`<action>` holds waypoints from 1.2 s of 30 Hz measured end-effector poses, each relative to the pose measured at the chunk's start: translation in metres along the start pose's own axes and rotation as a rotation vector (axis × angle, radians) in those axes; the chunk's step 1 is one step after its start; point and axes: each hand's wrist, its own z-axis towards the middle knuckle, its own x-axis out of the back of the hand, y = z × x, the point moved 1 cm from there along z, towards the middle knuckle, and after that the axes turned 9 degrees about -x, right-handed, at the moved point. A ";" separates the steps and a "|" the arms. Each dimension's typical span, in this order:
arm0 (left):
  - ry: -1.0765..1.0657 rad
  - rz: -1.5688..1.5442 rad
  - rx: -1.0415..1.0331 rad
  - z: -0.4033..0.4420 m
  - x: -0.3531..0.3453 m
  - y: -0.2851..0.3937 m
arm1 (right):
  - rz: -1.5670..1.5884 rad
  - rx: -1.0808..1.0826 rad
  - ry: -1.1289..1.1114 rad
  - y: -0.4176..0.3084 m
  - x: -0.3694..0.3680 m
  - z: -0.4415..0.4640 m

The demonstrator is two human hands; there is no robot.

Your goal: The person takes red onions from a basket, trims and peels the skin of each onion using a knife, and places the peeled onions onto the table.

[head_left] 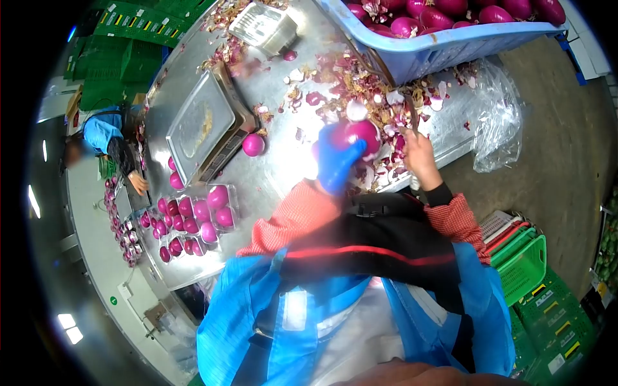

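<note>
My left hand (336, 161) wears a blue glove and is closed around a red onion (364, 138), slightly blurred, above the metal table. In my bare right hand (420, 157) is a knife (412, 114), its narrow blade pointing away from me, to the right of the onion and apart from it. Loose onion skins (394, 119) and cut bits lie spread beneath and beyond both hands. Another peeled red onion (253, 145) rests on the table to the left.
A blue crate (444, 55) full of red onions stands at the far right. Clear packs of onions (206, 212) sit at the left, near a box with a tray (203, 125). Stacked clear trays (262, 29), a plastic bag (499, 119), green baskets (524, 267) and a co-worker (106, 135) surround me.
</note>
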 end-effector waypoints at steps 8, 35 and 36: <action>-0.053 -0.467 0.190 0.015 0.000 0.009 | -0.458 0.572 0.181 -0.041 -0.005 -0.051; -0.214 -0.424 0.188 0.007 0.003 -0.007 | 0.133 0.188 -0.210 -0.033 -0.005 -0.044; -0.211 -0.461 0.188 0.007 0.002 -0.005 | 0.145 0.238 -0.186 -0.037 -0.003 -0.048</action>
